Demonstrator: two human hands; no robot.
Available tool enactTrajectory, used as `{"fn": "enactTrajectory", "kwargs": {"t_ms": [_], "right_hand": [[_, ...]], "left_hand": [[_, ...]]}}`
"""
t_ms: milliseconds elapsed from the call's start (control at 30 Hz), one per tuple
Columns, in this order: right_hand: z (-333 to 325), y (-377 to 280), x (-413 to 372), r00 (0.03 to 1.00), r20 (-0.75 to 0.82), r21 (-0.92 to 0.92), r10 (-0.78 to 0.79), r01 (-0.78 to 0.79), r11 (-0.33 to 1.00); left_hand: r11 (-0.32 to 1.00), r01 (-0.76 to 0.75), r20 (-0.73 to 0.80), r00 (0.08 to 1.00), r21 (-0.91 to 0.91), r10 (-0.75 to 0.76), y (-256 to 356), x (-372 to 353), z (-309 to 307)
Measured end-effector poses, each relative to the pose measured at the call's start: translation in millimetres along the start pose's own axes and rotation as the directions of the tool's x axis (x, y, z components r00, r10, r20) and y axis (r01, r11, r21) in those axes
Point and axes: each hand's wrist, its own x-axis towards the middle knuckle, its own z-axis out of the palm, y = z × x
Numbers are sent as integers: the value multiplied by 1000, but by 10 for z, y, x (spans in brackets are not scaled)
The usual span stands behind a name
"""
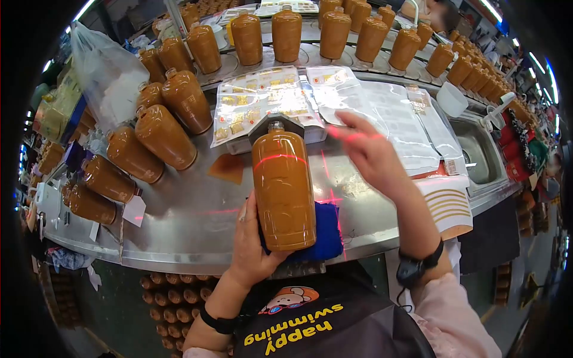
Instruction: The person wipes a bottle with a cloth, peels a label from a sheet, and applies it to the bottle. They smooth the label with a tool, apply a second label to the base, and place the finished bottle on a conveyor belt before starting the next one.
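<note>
A glossy brown bottle (283, 197) lies tilted in front of me, its neck toward a dark angular rest (256, 130) and its base over a blue cloth (329, 230). My left hand (253, 247) is wrapped round the lower left side of the bottle. To the right of the bottle neck, my right hand (373, 156) hovers above the steel table, fingers stretched to the left and apart, with nothing visible in them. Red laser lines cross the bottle and those fingertips. Behind the rest lie sheets of gold labels (239, 98) under shiny plastic.
Several brown bottles (166, 137) stand at the left, and more line the conveyor (310, 55) at the back. A brown flat piece (227, 169) lies on the steel table (179, 209). At the right are a sink (477, 152), a white cup (452, 99) and striped sheets (444, 206).
</note>
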Motion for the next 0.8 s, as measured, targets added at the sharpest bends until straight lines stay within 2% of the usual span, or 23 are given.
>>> {"fn": "enactTrajectory", "kwargs": {"t_ms": [67,133,200,267,333,400,467,567,667,700,800], "right_hand": [[-27,358,371,999,-19,-187,-41,36,982],[44,691,842,998,58,-403,-40,60,913],[167,943,1324,990,127,-450,61,2,893],[214,1271,1692,984,130,-523,125,-39,851],[122,1918,2006,927,128,-694,351,-169,700],[-114,1637,1981,807,-9,-683,590,-436,586],[-202,2106,2019,754,66,-731,653,-409,546],[-248,1802,1812,687,10,-424,726,-655,625],[-85,2099,1753,608,-83,-118,790,-793,598],[-93,1991,1725,601,-68,-62,796,-799,598],[-121,2293,1687,804,-189,-411,563,-586,698]], "left_hand": [[1000,-10,-4,1000,-17,10,-15,6,10],[999,-10,-9,1000,-43,10,-60,-17,25],[1000,12,9,1000,-17,-12,-71,-23,8],[1000,10,14,1000,-2,-10,-75,-4,5],[1000,-7,7,1000,7,7,-69,10,-3],[999,-12,18,1000,31,11,-61,15,-26],[999,-15,28,1000,39,14,-67,23,-39],[999,-13,39,999,37,11,-94,34,-45],[1000,7,63,998,30,-8,-97,42,-56],[1000,17,74,997,14,-18,-104,62,-57],[998,55,74,996,-18,-54,-110,10,-40]]}}
